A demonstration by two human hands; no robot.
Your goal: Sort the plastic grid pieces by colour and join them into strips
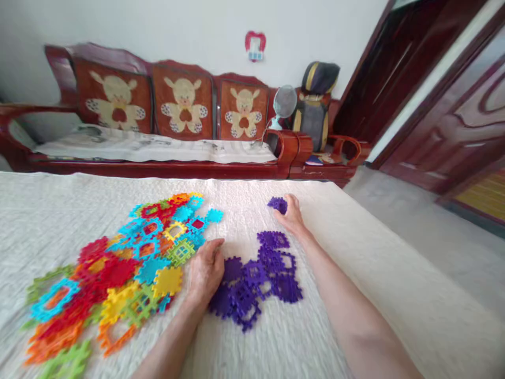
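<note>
My right hand (291,216), out at the far part of the cloth, has its thumb and fingers closed around a purple interlocking plastic block (276,203). My left hand (204,271) is curled, with its fingers bent inward, between two groups of blocks; whatever may be in it is hidden. Just right of it lies a loose pile of purple interlocking blocks (242,295), flat squares with notched edges, some with open centres. To its left spreads a large heap of mixed blocks, among them a yellow block (168,281), a red block (118,271) and a blue block (152,269).
A pale textured cloth (355,316) covers the table. Beyond its far edge stands a red wooden sofa (165,169) with bear-patterned cushions (183,100). A small fan (284,102) and a dark chair-like seat (311,123) stand behind. Dark doors (445,131) are at right.
</note>
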